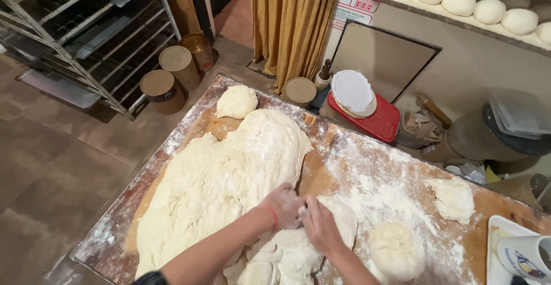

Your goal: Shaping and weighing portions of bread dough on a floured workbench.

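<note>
Down on the wooden table [488,204], dusted white with flour, both hands meet over a flat piece of dough [338,216]. The left hand [283,206] is curled, its fingers pressing the near edge of that piece, and a thin red band sits on its wrist. The right hand [319,226] lies just beside it — fingers bent, pushing down on the same piece. The two hands touch each other. This piece sits right under them, close to the person, with more torn lumps in front.

To the left spreads the big dough mass [218,176] — it touches the left hand's side. A small lump [236,101] rests at its far end. To the right sit a round dough ball [396,250] and a rough lump [453,199], both apart from the hands.
</note>
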